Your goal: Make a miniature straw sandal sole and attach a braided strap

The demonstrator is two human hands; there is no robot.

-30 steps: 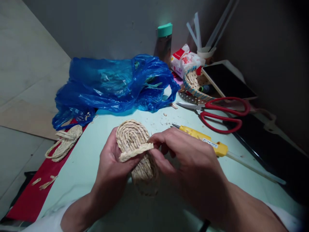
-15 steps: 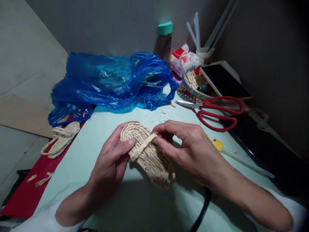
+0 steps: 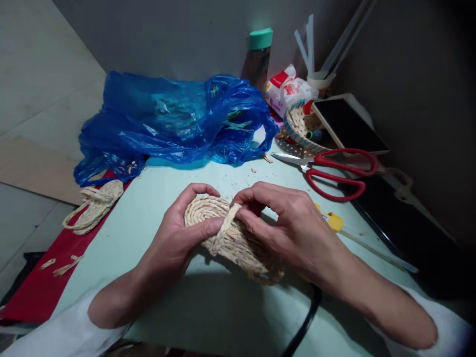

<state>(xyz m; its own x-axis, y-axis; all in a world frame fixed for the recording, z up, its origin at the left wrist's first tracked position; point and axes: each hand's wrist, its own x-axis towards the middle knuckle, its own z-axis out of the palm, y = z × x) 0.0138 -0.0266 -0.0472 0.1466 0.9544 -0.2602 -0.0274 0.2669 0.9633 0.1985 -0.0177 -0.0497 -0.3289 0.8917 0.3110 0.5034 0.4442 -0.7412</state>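
Between my hands is a small woven straw sandal, its coiled sole facing up and a braided strap crossing it. My left hand grips the sandal's left end, the thumb lying on the sole against the strap and the index finger curved over the far edge. With thumb and fingers pinched, my right hand holds the upper end of the strap; its fingertips partly hide that end. A second straw sandal lies at the left, on a red strip.
Red-handled scissors lie at the right, near a yellow-headed tool. A blue plastic bag spreads across the back. Behind the scissors are a woven basket, a phone-like device and a green-lidded bottle. A black cable runs along the front.
The sandal has turned a little, its near end swinging right. My left thumb has slid forward onto the sole beside the strap, and the left index finger has lifted off the far edge.
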